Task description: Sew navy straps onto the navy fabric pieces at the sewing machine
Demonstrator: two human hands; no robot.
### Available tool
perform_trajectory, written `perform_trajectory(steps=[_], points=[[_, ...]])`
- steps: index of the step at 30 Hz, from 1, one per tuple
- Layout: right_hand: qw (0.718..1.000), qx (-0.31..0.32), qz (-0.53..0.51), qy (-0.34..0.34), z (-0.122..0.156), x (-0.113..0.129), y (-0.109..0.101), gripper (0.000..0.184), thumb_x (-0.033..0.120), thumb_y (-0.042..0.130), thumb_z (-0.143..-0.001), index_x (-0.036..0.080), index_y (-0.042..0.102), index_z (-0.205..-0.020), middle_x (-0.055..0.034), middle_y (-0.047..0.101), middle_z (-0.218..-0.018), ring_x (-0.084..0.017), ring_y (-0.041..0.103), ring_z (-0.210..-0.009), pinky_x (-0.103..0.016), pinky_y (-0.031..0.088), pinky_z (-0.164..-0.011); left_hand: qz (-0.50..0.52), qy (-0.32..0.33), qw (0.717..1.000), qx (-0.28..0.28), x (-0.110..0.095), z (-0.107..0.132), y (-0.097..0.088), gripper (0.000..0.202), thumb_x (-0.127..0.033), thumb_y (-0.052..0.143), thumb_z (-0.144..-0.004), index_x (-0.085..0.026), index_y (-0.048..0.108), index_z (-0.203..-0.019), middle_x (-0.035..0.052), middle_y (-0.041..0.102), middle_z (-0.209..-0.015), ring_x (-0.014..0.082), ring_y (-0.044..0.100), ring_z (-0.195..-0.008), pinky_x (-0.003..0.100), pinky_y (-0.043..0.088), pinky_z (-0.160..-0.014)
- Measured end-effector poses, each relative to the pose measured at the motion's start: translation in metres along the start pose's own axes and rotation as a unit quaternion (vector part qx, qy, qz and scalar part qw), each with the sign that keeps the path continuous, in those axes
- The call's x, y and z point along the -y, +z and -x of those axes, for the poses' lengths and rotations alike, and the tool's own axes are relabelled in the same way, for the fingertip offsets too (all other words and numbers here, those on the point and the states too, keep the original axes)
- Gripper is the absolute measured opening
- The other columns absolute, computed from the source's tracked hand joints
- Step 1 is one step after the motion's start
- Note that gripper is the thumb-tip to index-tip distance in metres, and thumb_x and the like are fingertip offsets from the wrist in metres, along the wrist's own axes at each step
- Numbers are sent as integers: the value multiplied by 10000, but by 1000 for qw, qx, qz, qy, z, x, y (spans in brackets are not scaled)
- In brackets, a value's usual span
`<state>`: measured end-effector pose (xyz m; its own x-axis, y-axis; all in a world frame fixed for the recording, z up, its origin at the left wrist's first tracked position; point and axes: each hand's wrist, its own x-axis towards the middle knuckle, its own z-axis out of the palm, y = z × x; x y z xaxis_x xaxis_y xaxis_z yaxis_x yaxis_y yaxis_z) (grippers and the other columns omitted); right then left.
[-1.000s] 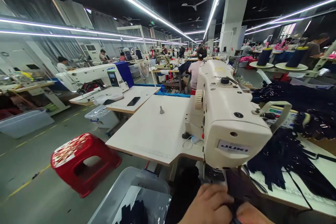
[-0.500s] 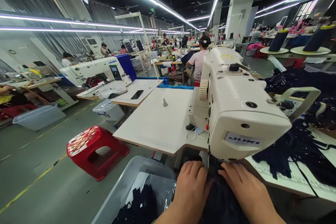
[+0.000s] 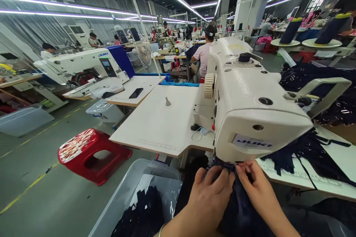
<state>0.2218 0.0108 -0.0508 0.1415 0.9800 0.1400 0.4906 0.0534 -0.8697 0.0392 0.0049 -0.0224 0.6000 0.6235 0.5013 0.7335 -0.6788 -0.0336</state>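
"Where are you seeing the cloth from your end?"

"I'm watching the dark blue cloth (image 3: 239, 205) through the head camera. It's hanging between the two hands, running from just under the front end of the white sewing machine (image 3: 258, 126) down toward the wearer."

"And the left hand?"

"The left hand (image 3: 208, 200) is lying over the cloth's left side, back upward, fingers bending and their tips pressing in near the top. I'm not seeing the thumb properly, so I can't tell whether it's closing on a fold or only pushing down."

"The right hand?"

"The right hand (image 3: 257, 185) is pinching. Thumb and forefinger are coming together on the cloth's upper right edge, close below the machine; the other fingers are curling loosely."

"So the cloth is sitting where, against the grip?"

"Its upper end is bunching right at the fingertips of both hands, and the rest is falling below and between the wrists. The needle I'm not making out; the machine head is hiding that spot."

"What's lying around it?"

"To the left of the left hand, a clear bin (image 3: 118, 189) is holding dark cloth pieces (image 3: 150, 203). Beyond the right hand, more dark strips (image 3: 308, 152) are spreading over a white table (image 3: 333, 144). A red stool (image 3: 94, 155) is standing on the floor, well apart from the hands."
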Motion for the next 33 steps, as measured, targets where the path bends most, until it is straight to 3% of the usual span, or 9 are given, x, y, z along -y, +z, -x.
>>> perform_trajectory(steps=[6,11,16,20,26,31,33], points=[[999,6,-11,33,-9,0,3,257,495,468,-882,241,488,-916,-100,676,-1017,-242,648,-956,-316,501,-696,-18,-34,999,-32,-8,-8,3,270,-311,442,-992,-256,584,-1216,-12,644,-1135,156,527,-1071,349,325,-886],[999,-2,-4,41,-12,-3,4,290,483,474,-867,236,494,-1018,-97,693,-970,-256,659,-938,-344,504,-731,-31,-41,998,-25,-10,-8,6,296,-311,433,-994,-243,564,-1251,0,628,-1162,163,518,-1085,347,328,-891],[1000,3,2,8,-12,-5,5,246,436,470,-887,232,493,-1022,-99,702,-980,-247,666,-943,-327,515,-726,-49,-37,998,-31,-12,-7,7,307,-296,437,-986,-226,562,-1258,16,608,-1177,179,514,-1089,346,335,-893],[999,28,16,-18,-14,-4,-3,234,431,463,-914,232,518,-1024,-81,710,-958,-232,674,-908,-297,524,-691,-32,-42,999,-6,-13,-7,5,322,-310,430,-983,-239,542,-1276,3,598,-1193,182,508,-1089,358,333,-902],[996,49,58,-55,-16,-26,-42,278,506,569,-842,242,654,-863,-43,703,-892,-230,657,-874,-308,512,-821,-31,-40,999,16,-11,-9,0,331,-307,424,-983,-216,533,-1281,21,602,-1162,207,511,-1070,380,330,-908],[994,66,87,26,-8,-52,-87,347,577,652,-729,243,693,-815,-39,706,-872,-238,672,-827,-274,530,-728,-40,-19,999,20,-7,-11,0,326,-298,429,-979,-181,544,-1261,34,599,-1143,230,515,-1054,397,337,-914],[996,16,78,49,-3,-54,-101,357,575,721,-642,238,695,-757,-27,697,-793,-228,667,-740,-261,529,-655,-37,-28,999,11,-7,-11,1,377,-402,394,-993,-178,555,-1252,45,606,-1129,238,518,-1050,400,339,-920]])
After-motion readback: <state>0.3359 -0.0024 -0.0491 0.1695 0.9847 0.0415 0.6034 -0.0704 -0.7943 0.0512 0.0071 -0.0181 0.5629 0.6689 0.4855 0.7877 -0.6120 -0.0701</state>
